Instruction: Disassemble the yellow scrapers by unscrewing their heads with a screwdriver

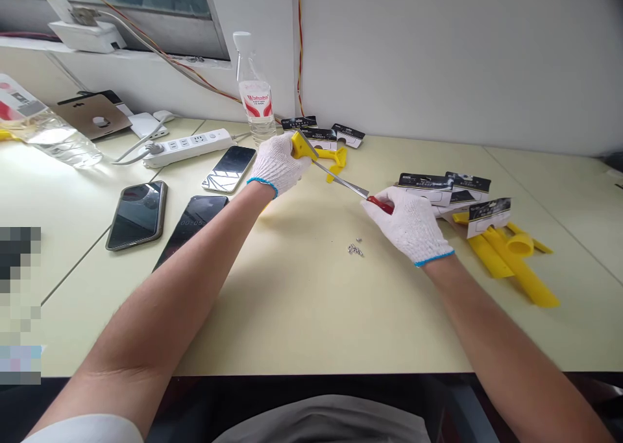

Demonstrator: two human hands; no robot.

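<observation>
Place: indoor room, office-like, desk serving as light assembly bench; exact kind unclear | office signs: pale tabletop point(302, 320) against white wall point(413, 60), window point(150, 3), power strip point(189, 147), phones point(137, 215), water bottle point(256, 99) | bench signs: loose screws point(355, 250), yellow plastic parts point(523, 274), printed cards point(424, 185) | wiring: red-and-yellow cable point(300, 47) runs exposed up wall

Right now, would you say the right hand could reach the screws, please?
Probably yes: the screws lie uncovered close by, though the right hand might first need to put down its screwdriver.
</observation>
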